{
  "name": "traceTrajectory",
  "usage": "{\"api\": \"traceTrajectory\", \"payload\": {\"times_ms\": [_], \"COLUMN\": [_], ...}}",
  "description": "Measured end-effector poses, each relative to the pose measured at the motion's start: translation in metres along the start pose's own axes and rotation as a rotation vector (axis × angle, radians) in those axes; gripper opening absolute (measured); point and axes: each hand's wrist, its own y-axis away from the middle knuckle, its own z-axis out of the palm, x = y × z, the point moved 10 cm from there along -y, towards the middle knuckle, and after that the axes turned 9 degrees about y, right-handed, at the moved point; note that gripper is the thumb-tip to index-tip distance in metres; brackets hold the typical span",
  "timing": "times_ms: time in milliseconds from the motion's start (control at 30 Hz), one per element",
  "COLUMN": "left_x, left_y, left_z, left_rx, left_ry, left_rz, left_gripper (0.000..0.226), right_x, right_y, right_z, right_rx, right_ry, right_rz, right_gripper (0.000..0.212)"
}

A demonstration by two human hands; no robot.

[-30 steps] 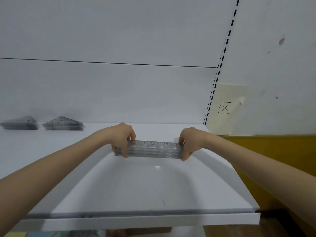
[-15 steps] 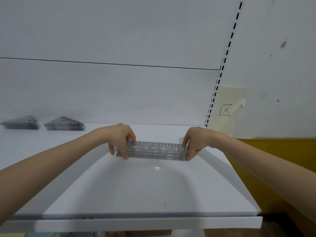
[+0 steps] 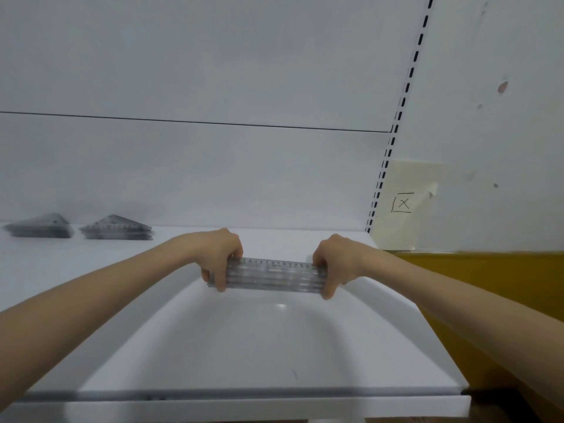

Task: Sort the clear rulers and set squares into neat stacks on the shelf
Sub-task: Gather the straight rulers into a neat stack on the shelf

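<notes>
A thick stack of clear rulers [image 3: 270,274] lies flat on the white shelf [image 3: 244,355], lengthwise from left to right, toward the back right. My left hand [image 3: 218,257] grips its left end, fingers curled over the front edge. My right hand [image 3: 334,261] grips the right end the same way. Two stacks of clear set squares stand at the back left of the shelf: one [image 3: 117,228] nearer the middle, the other [image 3: 39,225] at the far left.
The white back panel [image 3: 198,172] rises behind the shelf. A slotted upright [image 3: 393,135] marks its right end, with a taped paper note [image 3: 403,203] beside it. A yellow-brown surface [image 3: 488,285] lies to the right of the shelf.
The ruler stack has stayed at about the same spot between my hands. My right hand's fingers have shifted slightly on the right end.
</notes>
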Motion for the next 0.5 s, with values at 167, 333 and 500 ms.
{"api": "traceTrajectory", "payload": {"times_ms": [167, 333, 500], "left_x": [0.004, 0.004, 0.004], "left_y": [-0.001, -0.001, 0.003], "left_z": [0.000, 0.000, 0.003], "left_rx": [0.002, 0.012, 0.007], "left_ry": [-0.063, -0.094, -0.073], "left_rz": [-0.014, -0.015, -0.019], "left_gripper": [0.027, 0.026, 0.029], "right_x": [-0.006, -0.010, -0.011], "right_y": [-0.009, -0.012, -0.012], "right_z": [-0.004, -0.002, -0.001], "right_rx": [0.100, 0.105, 0.003], "right_ry": [0.126, 0.158, 0.116], "right_rz": [-0.028, -0.055, -0.047], "right_gripper": [0.027, 0.029, 0.029]}}
